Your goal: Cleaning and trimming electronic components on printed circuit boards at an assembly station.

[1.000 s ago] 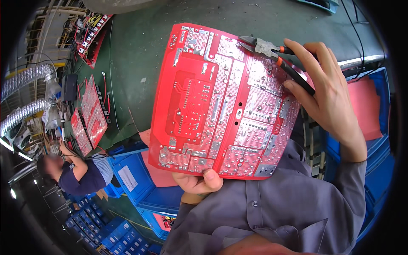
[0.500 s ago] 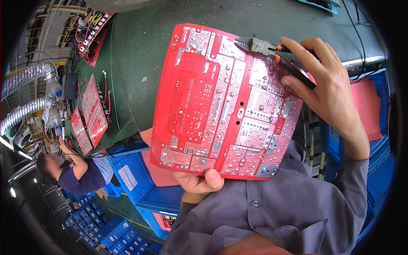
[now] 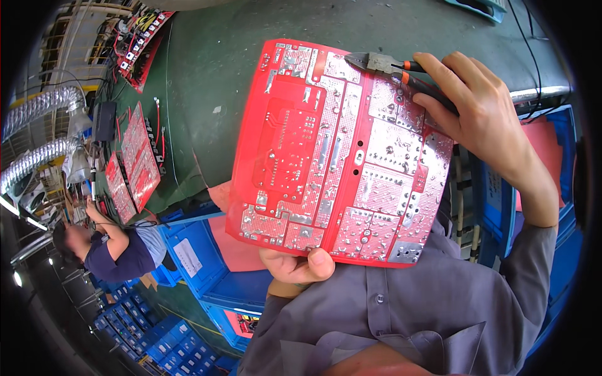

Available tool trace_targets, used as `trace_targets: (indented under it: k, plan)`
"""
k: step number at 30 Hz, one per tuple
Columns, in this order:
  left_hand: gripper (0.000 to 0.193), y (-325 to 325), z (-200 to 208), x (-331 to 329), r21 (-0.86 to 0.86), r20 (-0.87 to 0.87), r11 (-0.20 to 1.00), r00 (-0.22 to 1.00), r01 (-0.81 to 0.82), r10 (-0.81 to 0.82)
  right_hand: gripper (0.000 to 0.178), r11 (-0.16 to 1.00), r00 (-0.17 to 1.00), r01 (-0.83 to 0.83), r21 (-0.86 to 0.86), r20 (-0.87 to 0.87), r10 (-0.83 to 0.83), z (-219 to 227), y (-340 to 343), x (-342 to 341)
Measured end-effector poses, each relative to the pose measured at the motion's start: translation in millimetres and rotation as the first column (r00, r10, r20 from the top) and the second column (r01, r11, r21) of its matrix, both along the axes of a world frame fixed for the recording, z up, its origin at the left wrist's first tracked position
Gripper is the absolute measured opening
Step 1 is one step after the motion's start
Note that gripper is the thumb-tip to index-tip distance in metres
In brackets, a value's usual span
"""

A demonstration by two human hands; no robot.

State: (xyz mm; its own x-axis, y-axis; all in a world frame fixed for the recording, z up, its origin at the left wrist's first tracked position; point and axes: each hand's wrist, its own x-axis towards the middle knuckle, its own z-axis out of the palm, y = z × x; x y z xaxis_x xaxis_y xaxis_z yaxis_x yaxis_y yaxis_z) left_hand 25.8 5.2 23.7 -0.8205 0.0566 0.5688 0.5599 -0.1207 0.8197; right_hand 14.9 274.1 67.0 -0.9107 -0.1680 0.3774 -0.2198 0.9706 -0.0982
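A large red circuit board (image 3: 251, 150) is tilted up before me, its solder side with silvery joints and tinned strips facing me. My left hand (image 3: 298, 266) grips its near edge, thumb on the front; the other fingers are partly hidden behind it. In my right hand (image 3: 480, 103) is a pair of cutting pliers (image 3: 380, 63) with black and orange handles. Their jaws lie over the board's upper part, near a silvery solder patch, and look closed. Whether the tips touch a joint I cannot tell. The component side is hidden.
Beneath the board spreads a green work surface (image 3: 207, 56). More red boards (image 3: 139, 156) lie at the left, beside a seated co-worker (image 3: 122, 250) and silver ducts. Blue bins (image 3: 235, 294) stand at lower left and right (image 3: 564, 144). A black cable (image 3: 527, 56) runs at upper right.
The pliers' jaws have gone from spread to closed near the same upper patch. The board has shifted slightly right and down, with both hands still holding on.
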Motion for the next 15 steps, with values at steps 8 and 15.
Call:
trace_targets:
  k: [8, 15]
  plan:
    - [0.039, 1.3, 9.0, 6.5, -0.008, 0.022, 0.999, 0.999, -0.046, 0.046, 0.041, 0.997, 0.997, -0.08, 0.022, 0.012, 0.08, 0.5, 6.7, -9.6]
    - [0.041, -11.4, 5.4, 10.9, -0.128, 0.081, 0.992, 0.997, 0.02, -0.009, 0.039, 1.0, 0.99, 0.011, -0.013, 0.141, -0.009, 7.5, 15.9, -16.5]
